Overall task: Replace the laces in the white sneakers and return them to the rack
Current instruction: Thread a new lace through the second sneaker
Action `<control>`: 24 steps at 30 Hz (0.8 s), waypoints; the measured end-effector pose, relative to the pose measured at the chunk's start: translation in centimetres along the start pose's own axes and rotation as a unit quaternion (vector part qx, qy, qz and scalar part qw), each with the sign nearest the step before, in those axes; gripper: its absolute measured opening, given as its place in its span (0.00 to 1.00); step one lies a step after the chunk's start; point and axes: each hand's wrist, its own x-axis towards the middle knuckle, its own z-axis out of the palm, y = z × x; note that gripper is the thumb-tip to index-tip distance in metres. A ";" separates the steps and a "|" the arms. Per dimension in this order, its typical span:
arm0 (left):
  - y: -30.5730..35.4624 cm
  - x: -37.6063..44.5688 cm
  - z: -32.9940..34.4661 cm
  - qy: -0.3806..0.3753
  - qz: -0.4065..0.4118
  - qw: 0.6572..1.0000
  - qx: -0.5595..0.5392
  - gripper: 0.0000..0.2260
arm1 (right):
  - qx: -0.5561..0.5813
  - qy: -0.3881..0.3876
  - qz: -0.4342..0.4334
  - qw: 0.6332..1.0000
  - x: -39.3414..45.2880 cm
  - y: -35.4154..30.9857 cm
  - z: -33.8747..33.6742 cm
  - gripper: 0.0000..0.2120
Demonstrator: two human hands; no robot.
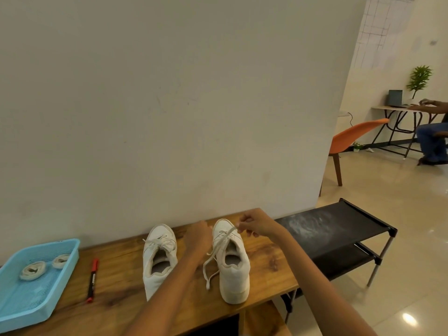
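Right hand [254, 225] pinches the lace [219, 248] of the right sneaker [234, 267]; whether anything is gripped by the left hand [198, 236] cannot be told.

A plain cream wall [169, 105] fills most of the frame; at right, glossy beige floor tiles [400, 214], an orange chair [351, 139] and a potted plant [419, 78].

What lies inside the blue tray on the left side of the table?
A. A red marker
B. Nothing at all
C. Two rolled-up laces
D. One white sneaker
C: two rolled-up laces lie in the blue tray; the red marker is on the table beside the tray, and both sneakers stand on the wood.
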 end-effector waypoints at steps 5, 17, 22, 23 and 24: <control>3.1 -0.2 -0.9 -0.147 0.056 0.936 -0.314 0.14 | -0.048 -0.057 -0.043 0.996 0.1 -1.1 2.1 0.08; 1.0 0.2 0.7 -0.116 0.045 0.936 -0.329 0.10 | -0.041 0.068 -0.046 0.996 0.9 1.0 2.3 0.06; 2.1 0.0 3.4 0.057 -0.028 0.901 -0.430 0.06 | -0.246 0.093 0.035 0.964 1.3 2.6 4.8 0.15; 2.2 -0.3 4.0 0.071 -0.041 0.900 -0.428 0.06 | -0.277 0.080 0.052 0.956 1.3 3.0 5.7 0.14; 2.4 -0.5 4.7 0.086 -0.052 0.901 -0.421 0.05 | -0.306 0.080 0.062 0.947 1.3 3.3 6.6 0.13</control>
